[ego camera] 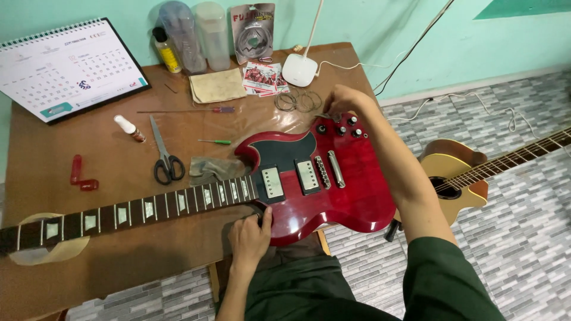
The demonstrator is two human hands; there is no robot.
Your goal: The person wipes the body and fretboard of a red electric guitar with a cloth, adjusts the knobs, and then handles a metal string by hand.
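Observation:
A red electric guitar [357, 190] with a black pickguard lies across the brown table [119, 249], its neck [125, 214] running left. My left hand [250, 235] grips the body's near edge, by the lower cutaway. My right hand [342, 101] reaches over the far edge of the body, fingers closed near the control knobs [345, 128] and pinching something small that I cannot make out. Coiled guitar strings [297, 101] lie just beyond that hand.
Scissors [165, 157], two small screwdrivers [215, 141], a small bottle [129, 128], a red tool [80, 175], a cloth [217, 85], a desk calendar [65, 68], plastic bottles [190, 35] and a white lamp base [299, 69] sit on the table. An acoustic guitar [458, 172] rests on the floor at right.

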